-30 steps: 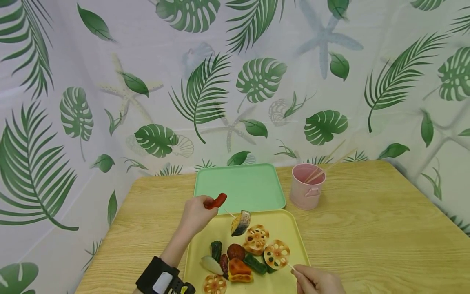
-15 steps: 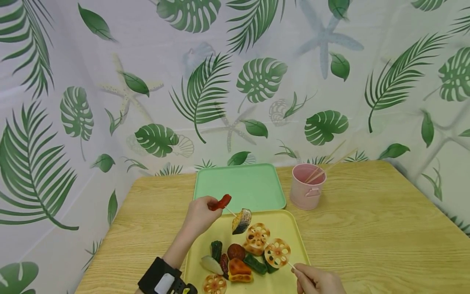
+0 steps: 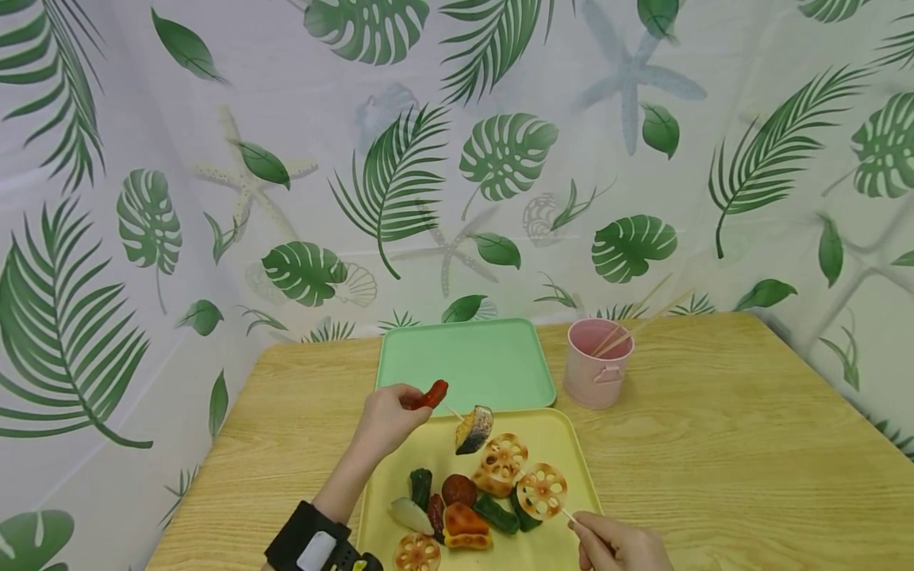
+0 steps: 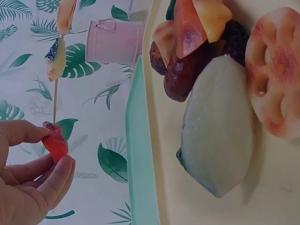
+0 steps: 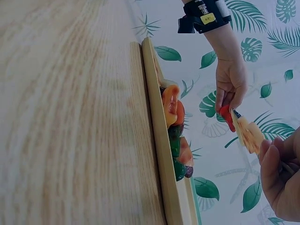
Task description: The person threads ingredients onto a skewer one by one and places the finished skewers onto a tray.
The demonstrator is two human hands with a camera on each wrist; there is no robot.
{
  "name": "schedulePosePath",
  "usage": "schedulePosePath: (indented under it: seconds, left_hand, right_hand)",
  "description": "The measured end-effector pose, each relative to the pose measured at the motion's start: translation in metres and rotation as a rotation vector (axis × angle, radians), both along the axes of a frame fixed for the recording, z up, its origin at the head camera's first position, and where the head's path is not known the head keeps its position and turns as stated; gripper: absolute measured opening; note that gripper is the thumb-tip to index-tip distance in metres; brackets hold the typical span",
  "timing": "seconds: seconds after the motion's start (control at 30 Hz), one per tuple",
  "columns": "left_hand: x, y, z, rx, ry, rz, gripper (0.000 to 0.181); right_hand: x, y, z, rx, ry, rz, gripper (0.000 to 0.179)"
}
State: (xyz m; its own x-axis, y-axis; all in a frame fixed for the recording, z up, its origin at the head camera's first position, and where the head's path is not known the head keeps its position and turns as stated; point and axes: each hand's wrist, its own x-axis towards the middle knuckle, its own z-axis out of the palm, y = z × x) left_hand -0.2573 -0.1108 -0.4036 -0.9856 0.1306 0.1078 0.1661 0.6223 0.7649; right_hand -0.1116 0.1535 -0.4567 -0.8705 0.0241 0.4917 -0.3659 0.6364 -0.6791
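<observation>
Between its thumb and fingers, my left hand (image 3: 391, 420) pinches a small curved red food piece (image 3: 435, 393), above the join of the two trays. My right hand (image 3: 620, 542) grips the lower end of a wooden skewer (image 3: 569, 515) at the yellow tray's right side. Threaded on it are lotus root slices (image 3: 542, 492) and, nearer the tip, a dark-skinned yellow wedge (image 3: 474, 430). In the left wrist view the skewer's bare tip (image 4: 55, 105) points straight at the red piece (image 4: 56, 143), right at its end.
Below the skewer, the yellow tray (image 3: 564, 444) holds green peppers (image 3: 496, 514), a white wedge (image 3: 411, 515), a round brown piece (image 3: 459, 489) and a lotus root slice (image 3: 417, 553). A green tray (image 3: 464, 357) lies behind it. The pink bucket (image 3: 596, 373) contains several sticks.
My left hand has moved slightly right with the red piece, closer to the skewer tip. The skewer has shifted a little to the right, still in my right hand.
</observation>
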Motion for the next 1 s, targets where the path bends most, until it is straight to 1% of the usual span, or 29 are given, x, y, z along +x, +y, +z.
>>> schedulePosePath:
  seconds: [0.3,0.63,0.83,1.0]
  left_hand:
    - [-0.0002,-0.0006,0.0000,-0.009,0.003,0.004,0.018]
    - [-0.0012,0.0015,-0.0024,-0.012,0.000,0.004,0.018]
    - [-0.0013,0.0028,-0.0055,-0.022,0.009,-0.007,0.017]
    - [-0.0013,0.0037,-0.0069,-0.036,0.032,-0.002,0.016]
  right_hand:
    - [0.0001,-0.0021,0.0020,-0.012,0.030,0.004,0.023]
    - [-0.0003,-0.0015,-0.0008,-0.022,0.070,0.035,0.022]
    - [-0.0020,-0.0021,-0.0019,0.014,0.106,0.044,0.026]
    - [-0.0028,-0.0015,-0.0006,0.043,0.098,0.076,0.025]
